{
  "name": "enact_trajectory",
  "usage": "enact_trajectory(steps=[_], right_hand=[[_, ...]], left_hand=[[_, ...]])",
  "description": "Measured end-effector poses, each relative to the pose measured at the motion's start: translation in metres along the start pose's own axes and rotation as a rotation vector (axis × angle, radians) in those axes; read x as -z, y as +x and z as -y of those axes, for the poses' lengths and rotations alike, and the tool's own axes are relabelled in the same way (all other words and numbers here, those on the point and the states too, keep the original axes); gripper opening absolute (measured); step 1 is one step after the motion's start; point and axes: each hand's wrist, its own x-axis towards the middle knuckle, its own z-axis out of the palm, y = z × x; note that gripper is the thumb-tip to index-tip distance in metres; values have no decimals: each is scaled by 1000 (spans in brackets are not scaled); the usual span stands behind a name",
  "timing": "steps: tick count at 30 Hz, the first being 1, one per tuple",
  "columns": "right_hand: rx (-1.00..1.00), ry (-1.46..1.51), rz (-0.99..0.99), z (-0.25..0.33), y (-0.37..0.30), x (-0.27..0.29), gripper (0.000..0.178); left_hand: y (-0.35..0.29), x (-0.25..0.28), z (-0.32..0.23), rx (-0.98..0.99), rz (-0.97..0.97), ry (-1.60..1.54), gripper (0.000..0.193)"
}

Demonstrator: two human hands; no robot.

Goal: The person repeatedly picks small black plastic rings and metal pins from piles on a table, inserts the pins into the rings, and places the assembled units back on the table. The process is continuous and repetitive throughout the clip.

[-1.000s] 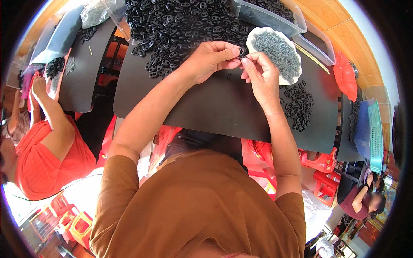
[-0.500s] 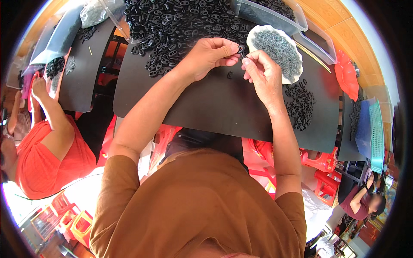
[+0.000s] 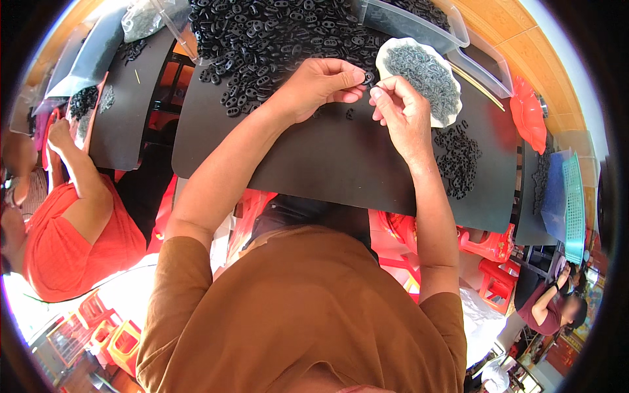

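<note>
Over the dark table [image 3: 314, 164], my left hand [image 3: 321, 85] pinches a small black oval piece with holes [image 3: 367, 78] between thumb and fingertips. Close against its right side, my right hand [image 3: 401, 108] has thumb and forefinger pressed together at the piece; whatever tiny thing they hold is hidden. Beyond my left hand spreads a big heap of similar black pieces [image 3: 282, 42]. A cream, wavy-edged dish [image 3: 457, 105] full of tiny grey parts [image 3: 422, 75] stands just past my right hand. One loose black piece [image 3: 350, 114] lies below my fingers.
Smaller black pieces [image 3: 457, 160] lie piled right of my right wrist. Clear plastic bins [image 3: 413, 29] stand at the far side, a red wavy-edged dish [image 3: 527, 114] at the far right. To the left, a person in red [image 3: 85, 229] sits at another table [image 3: 124, 111].
Both hands stay nearly in place. The black piece has turned slightly in my left fingertips, and my right fingertips have shifted a little against it.
</note>
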Motion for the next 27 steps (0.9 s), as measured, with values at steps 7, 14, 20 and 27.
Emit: enact_trajectory(steps=[7,14,20,27], right_hand=[[23,-30,9,-1,0,1,10],[23,-24,15,-1,0,1,10],[18,-23,-12,-1,0,-2,9],[-20,6,-10,-4,0,-1,9]], left_hand=[[1,2,3,-25,23,53,18],[1,0,3,-63,31,30,15],[0,1,3,-119,47,112,16],[0,0,2,-130,15,171,16]])
